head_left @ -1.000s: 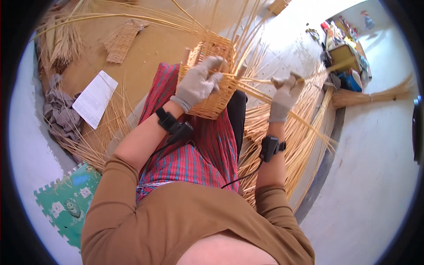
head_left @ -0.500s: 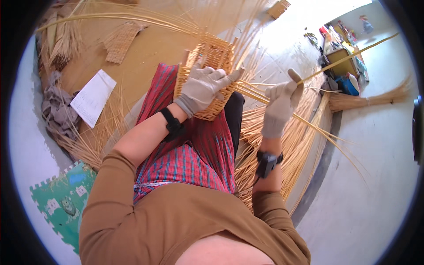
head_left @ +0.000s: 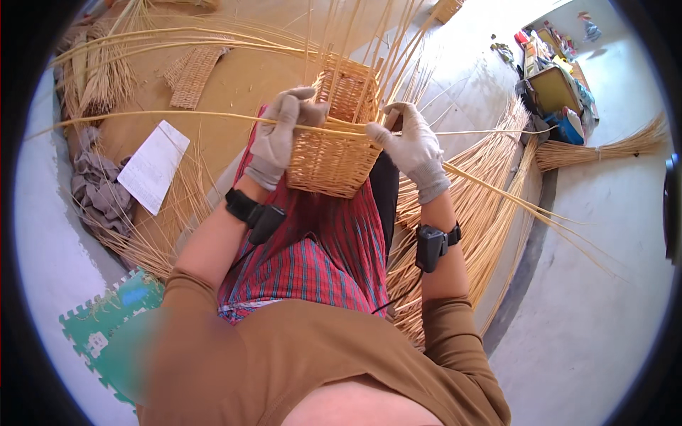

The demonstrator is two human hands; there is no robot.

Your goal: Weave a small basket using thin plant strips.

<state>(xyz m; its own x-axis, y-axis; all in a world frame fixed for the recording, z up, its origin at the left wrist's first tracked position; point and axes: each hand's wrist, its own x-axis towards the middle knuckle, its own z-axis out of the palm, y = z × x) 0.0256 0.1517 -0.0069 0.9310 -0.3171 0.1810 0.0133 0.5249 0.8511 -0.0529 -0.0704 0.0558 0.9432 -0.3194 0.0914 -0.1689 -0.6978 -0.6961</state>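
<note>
A partly woven wicker basket (head_left: 330,167), roughly box-shaped, rests on my lap with long upright strands rising from its far rim. My left hand (head_left: 272,145), in a pale work glove, is closed at the basket's near left corner around a long wicker strand (head_left: 170,113) that stretches out to the left. At the near right corner, my gloved right hand (head_left: 415,148) pinches the same strand, thumb against the rim. Several more strands (head_left: 497,192) trail out to the right below that hand. The fingertips of both hands are partly hidden.
Red checked cloth (head_left: 305,270) covers my lap. Loose wicker bundles (head_left: 462,213) lie on the floor to the right. To the left are a white sheet (head_left: 154,167), a grey cloth (head_left: 103,184) and a green foam mat (head_left: 117,334). A flat woven piece (head_left: 193,78) lies beyond.
The right hand has come in from the right to the basket's corner. The left hand has shifted left along the rim, and the strand that pointed right now extends left across the near side.
</note>
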